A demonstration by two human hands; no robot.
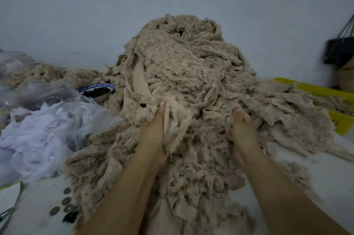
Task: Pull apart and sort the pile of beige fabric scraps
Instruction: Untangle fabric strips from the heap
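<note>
A tall pile of beige fleecy fabric scraps [183,58] rises in the middle of the white table and spills toward me. My left hand [153,129] grips a smooth beige scrap [177,117] at the pile's front, thumb on top. My right hand [242,127] is dug into the scraps a little to the right, fingers curled round a bunch of fabric. Both forearms reach in from the bottom edge. More beige scraps [298,110] spread low to the right.
Crumpled clear and white plastic bags [44,119] lie at the left. A blue-rimmed bowl [99,91] with dark pieces stands behind them. Yellow bins [342,121] sit at the right, a dark bag [339,50] hangs on the wall. Round buttons [66,201] lie at the front left.
</note>
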